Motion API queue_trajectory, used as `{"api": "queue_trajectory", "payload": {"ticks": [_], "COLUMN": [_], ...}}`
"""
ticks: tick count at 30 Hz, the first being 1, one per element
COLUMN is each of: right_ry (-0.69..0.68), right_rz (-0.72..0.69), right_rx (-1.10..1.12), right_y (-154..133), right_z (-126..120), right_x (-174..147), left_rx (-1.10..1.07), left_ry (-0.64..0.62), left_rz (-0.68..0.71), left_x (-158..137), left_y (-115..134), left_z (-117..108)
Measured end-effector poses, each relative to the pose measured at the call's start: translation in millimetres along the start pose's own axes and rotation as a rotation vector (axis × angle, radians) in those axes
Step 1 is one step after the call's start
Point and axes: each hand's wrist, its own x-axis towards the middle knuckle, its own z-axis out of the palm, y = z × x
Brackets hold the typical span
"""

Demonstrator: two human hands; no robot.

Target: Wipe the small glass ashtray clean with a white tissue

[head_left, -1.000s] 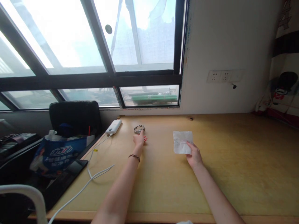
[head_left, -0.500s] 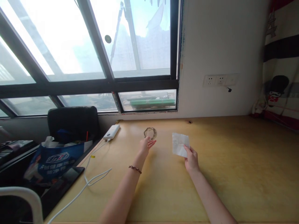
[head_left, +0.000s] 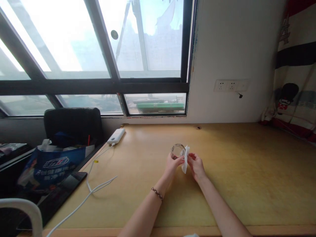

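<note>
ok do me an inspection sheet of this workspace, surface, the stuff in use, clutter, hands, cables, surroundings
Surface: yellowish table, round dark-centred fitting near its far edge
Things in use: round open item, material hard to tell; white sheet against its right side
Clutter: white power bank near the far left corner; blue bag left of the table
Hands: left hand grips the round open item; right hand pinches the white sheet
Cables: white cable plugged into the power bank, loosely curled, trailing to the near left
Surroundings: black chair, window, wall sockets, patterned curtain
Spills: nothing seen
</note>
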Motion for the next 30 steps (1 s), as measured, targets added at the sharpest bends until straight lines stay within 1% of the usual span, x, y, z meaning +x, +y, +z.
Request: {"api": "queue_trajectory", "payload": {"ticks": [1, 3, 5, 6, 8, 10, 11, 13, 16, 18, 20, 22, 24, 26, 28, 30], "right_ry": [0.007, -0.021, -0.029, 0.004, 0.121, 0.220, 0.242, 0.236, 0.124, 0.051, 0.008, -0.004, 0.021, 0.081, 0.123, 0.133], "right_rz": [-0.009, -0.001, -0.031, -0.071, -0.175, -0.276, -0.324, -0.419, -0.505, -0.494, -0.427, -0.364, -0.333, -0.301, -0.241, -0.196], "right_rx": [-0.015, -0.067, -0.180, -0.269, -0.491, -0.688, -0.745, -0.764, -0.716, -0.738, -0.778, -0.809, -0.861, -0.940, -1.016, -1.060], "right_y": [3, 7, 9, 9, 9, 7, 6, 1, -5, -7, -5, 0, 4, 9, 11, 12], "right_z": [-1, -2, -4, -5, -8, -10, -10, -9, -6, -4, -4, -5, -7, -11, -14, -16], "right_x": [1, 2, 2, 1, -1, -3, -5, -8, -11, -10, -7, -4, 0, 2, 5, 6], "left_rx": [0.060, 0.226, 0.401, 0.473, 0.567, 0.608, 0.621, 0.647, 0.688, 0.720, 0.750, 0.758, 0.719, 0.664, 0.618, 0.582], "left_ry": [-0.005, -0.022, -0.032, -0.044, -0.080, -0.114, -0.125, -0.135, -0.118, -0.111, -0.108, -0.099, -0.086, -0.101, -0.151, -0.230], "left_rz": [0.045, 0.157, 0.264, 0.302, 0.344, 0.364, 0.370, 0.379, 0.390, 0.400, 0.411, 0.420, 0.430, 0.453, 0.500, 0.540], "left_x": [0, -1, -6, -9, -15, -21, -23, -25, -25, -24, -22, -20, -20, -20, -23, -25], "left_y": [0, 0, -1, -1, 0, 3, 4, 6, 6, 6, 6, 8, 10, 13, 14, 14], "left_z": [-2, -4, -4, -3, 0, 3, 4, 5, 3, -1, -4, -5, -4, 0, 4, 7]}}
